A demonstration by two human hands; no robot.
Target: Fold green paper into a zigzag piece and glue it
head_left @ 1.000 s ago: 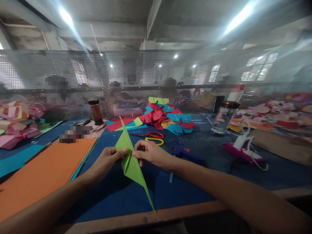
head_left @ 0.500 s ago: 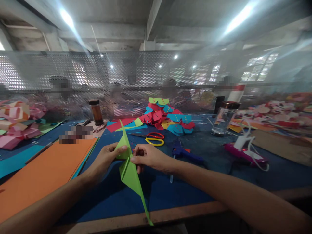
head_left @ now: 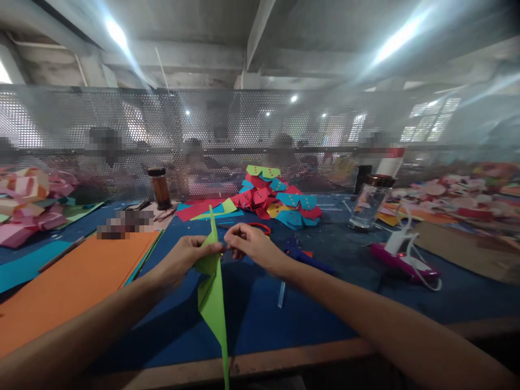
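A long, narrow piece of folded green paper [head_left: 213, 300] hangs in the air over the blue table [head_left: 260, 319], with one point up and the other down past the table's front edge. My left hand [head_left: 184, 260] pinches it near its middle fold, thumb on top. My right hand [head_left: 252, 246] is closed in a pinch right beside the paper's upper part, fingertips touching my left thumb. Behind my right hand lie red-and-yellow scissors [head_left: 260, 227], mostly hidden, and a blue glue gun [head_left: 304, 257].
A stack of orange sheets [head_left: 69, 287] lies at the left. A heap of red, blue and green folded pieces [head_left: 276, 197] sits at the back, with a brown jar [head_left: 160, 187] and a glass jar [head_left: 368, 203]. A pink device with a white cable [head_left: 402, 254] lies right. People sit behind the mesh screen [head_left: 244, 135].
The green paper has swung from slanting to nearly upright, its lower point now below the table edge. Both hands rose slightly and my right fingers closed in towards my left thumb.
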